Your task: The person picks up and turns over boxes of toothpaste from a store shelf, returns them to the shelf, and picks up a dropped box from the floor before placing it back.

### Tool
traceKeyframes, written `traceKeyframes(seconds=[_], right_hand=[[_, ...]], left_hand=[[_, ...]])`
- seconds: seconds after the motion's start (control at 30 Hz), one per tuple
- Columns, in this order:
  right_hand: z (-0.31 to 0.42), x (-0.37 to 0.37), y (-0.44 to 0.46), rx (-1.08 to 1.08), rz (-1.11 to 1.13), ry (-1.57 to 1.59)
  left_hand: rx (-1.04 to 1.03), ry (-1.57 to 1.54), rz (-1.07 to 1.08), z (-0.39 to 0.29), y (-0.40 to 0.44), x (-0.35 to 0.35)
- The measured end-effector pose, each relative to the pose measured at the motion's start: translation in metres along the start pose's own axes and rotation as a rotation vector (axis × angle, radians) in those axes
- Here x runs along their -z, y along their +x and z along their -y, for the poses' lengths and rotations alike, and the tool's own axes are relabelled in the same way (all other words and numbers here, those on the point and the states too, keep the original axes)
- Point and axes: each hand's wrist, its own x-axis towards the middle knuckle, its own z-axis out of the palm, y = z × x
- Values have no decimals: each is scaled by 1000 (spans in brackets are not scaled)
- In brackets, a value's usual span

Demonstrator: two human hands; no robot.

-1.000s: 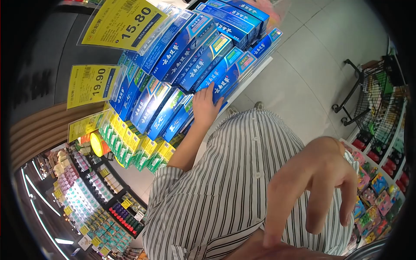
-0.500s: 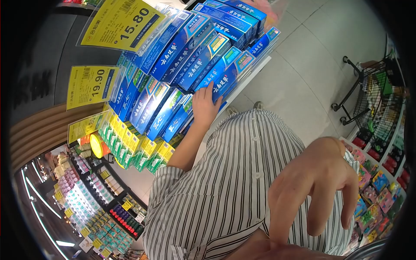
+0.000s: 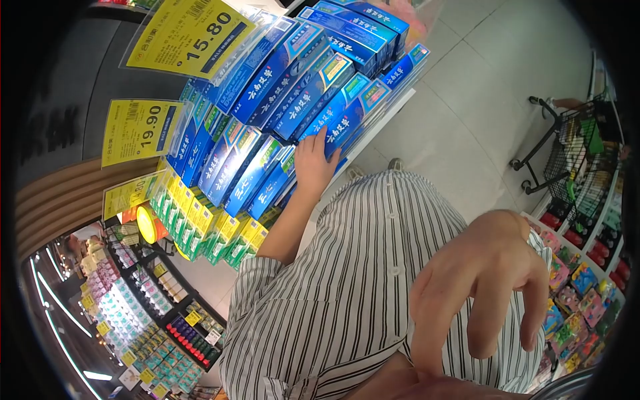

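Note:
My left hand (image 3: 315, 165) reaches out to a stacked display of blue toothpaste boxes (image 3: 301, 93). Its fingers lie stretched against the near end of a blue box (image 3: 341, 130) in the lower row, with the thumb apart; no box is lifted out. Close to the camera, my right hand (image 3: 483, 287) is raised in front of the striped shirt (image 3: 333, 267). Its fingers hang bent and apart with nothing between them, and the index fingertip is near the neck, where contact is unclear.
Yellow price tags (image 3: 193, 39) stick out along the display's left side. Yellow-and-green boxes (image 3: 197, 217) sit below the blue ones. A black wire shopping cart (image 3: 577, 150) stands on the tiled floor (image 3: 467, 87) at right. Packed shelves (image 3: 137, 300) fill the lower left.
The left hand stays at the same box. My right hand has shifted very slightly left, its fingers a little higher. The cart appears slightly lower in view.

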Motion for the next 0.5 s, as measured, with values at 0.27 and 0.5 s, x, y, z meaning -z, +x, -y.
traceKeyframes(seconds=[0.27,0.5], right_hand=[[0,-3,6,-78,26,-54],[-6,-4,7,-32,-7,-53]], left_hand=[[7,-13,4,0,0,1],[-1,-23,-6,2,-2,0]])
